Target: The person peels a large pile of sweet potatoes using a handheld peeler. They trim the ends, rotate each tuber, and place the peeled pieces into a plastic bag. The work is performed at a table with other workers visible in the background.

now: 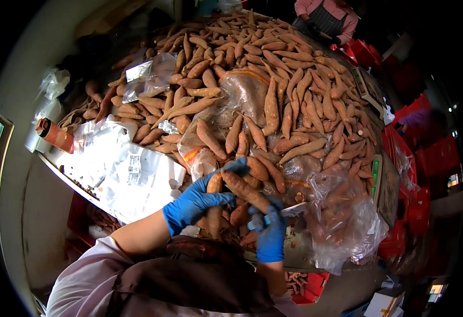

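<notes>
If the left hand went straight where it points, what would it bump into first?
Probably the loose sweet potato just beyond the fingers of the left hand, though depth is hard to judge.

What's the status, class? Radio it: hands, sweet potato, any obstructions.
Left hand gripping sweet potato. Right hand holding knife. Clear plastic bag right of knife, may crowd it.

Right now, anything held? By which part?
Right grip: knife, by its handle. Left grip: sweet potato, apparently near its upper-left end.
</notes>
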The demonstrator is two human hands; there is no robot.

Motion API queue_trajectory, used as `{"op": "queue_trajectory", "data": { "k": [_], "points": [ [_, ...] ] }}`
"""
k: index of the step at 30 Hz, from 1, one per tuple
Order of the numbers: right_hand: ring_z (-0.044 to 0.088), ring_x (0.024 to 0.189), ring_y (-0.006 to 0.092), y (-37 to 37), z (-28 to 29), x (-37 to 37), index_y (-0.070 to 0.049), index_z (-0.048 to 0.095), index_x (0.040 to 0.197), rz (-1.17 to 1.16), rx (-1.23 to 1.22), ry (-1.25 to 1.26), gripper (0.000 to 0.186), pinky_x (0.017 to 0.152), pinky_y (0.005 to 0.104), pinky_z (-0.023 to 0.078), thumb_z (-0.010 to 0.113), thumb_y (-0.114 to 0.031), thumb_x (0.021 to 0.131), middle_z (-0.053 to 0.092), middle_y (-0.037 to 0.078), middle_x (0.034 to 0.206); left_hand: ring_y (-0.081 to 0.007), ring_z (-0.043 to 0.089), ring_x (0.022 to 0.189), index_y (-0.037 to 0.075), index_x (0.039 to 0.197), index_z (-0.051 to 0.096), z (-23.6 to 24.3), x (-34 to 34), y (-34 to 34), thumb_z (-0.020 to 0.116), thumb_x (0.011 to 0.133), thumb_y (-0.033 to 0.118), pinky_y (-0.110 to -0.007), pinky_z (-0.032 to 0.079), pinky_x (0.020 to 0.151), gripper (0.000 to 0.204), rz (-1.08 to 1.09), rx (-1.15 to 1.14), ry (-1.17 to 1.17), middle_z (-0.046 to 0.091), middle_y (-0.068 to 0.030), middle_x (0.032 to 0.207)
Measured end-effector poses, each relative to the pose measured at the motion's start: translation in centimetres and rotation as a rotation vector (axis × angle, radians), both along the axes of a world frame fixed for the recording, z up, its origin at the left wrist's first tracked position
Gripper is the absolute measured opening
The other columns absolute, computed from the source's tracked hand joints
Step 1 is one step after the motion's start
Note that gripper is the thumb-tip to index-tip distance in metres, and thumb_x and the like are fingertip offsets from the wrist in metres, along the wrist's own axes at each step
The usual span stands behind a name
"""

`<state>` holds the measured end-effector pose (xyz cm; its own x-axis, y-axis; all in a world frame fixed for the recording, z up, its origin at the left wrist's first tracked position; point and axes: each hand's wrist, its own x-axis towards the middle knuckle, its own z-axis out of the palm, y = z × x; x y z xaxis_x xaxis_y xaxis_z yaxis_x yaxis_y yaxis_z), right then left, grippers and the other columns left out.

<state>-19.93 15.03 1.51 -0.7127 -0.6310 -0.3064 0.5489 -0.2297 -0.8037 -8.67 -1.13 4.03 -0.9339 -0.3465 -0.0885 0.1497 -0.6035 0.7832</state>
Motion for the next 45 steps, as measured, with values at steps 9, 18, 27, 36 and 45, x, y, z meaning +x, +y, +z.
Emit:
{"op": "queue_trajectory", "data": {
  "k": [9,18,27,36,45],
  "points": [
    [0.06,0.078,0.0265,-1.3,2.2,-1.0,0.001,0.056,0.095,0.269,0.438,1.402,0.023,0.065,0.0314,0.049,0.053,0.002,0.073,0.059,0.015,0.092,-0.0096,0.056,0.085,0.002,0.109,0.059,-1.0,0.8,0.1,0.07,0.079,0.015,-0.026,0.046,0.079,0.035,0.023,-0.598,-0.192,0.064,-0.0052,0.096],
    [0.06,0.075,0.0359,-4.2,-0.2,-1.8,-0.002,0.059,0.092,0.373,0.625,1.395,0.022,0.063,0.0418,0.048,0.06,-0.005,0.071,0.061,0.019,0.084,-0.0141,0.059,0.079,0.003,0.106,0.06,-1.4,0.9,-0.8,0.072,0.076,0.015,-0.029,0.048,0.073,0.034,-0.023,-0.884,-0.212,0.065,-0.0127,0.09],
    [0.055,0.061,0.0137,-2.2,-6.0,-5.0,-0.002,0.061,0.085,0.381,0.456,0.666,0.015,0.055,0.0264,0.044,0.047,-0.006,0.086,0.06,0.006,0.072,-0.0108,0.056,0.088,0.001,0.11,0.059,-0.2,1.4,-1.2,0.073,0.077,0.015,-0.027,0.046,0.081,0.039,-0.143,-0.525,-0.053,0.064,-0.0059,0.097],
    [0.053,0.07,0.0082,-1.4,-1.2,0.6,0.001,0.06,0.089,0.255,0.126,0.668,0.02,0.063,0.0246,0.043,0.062,-0.019,0.086,0.058,0.001,0.075,-0.0088,0.054,0.092,0.002,0.112,0.058,0.0,1.5,-0.8,0.071,0.079,0.014,-0.025,0.045,0.084,0.037,-0.144,-0.277,-0.07,0.062,-0.0027,0.102],
    [0.043,0.056,0.0048,-1.2,-0.6,2.2,-0.003,0.059,0.087,0.352,0.238,0.825,0.016,0.051,0.022,0.037,0.07,-0.01,0.077,0.051,-0.002,0.064,-0.0194,0.057,0.103,-0.001,0.112,0.057,0.6,1.2,-0.7,0.065,0.083,0.013,-0.033,0.044,0.092,0.033,-0.055,-0.168,-0.022,0.062,-0.0106,0.106]
  ]
}}
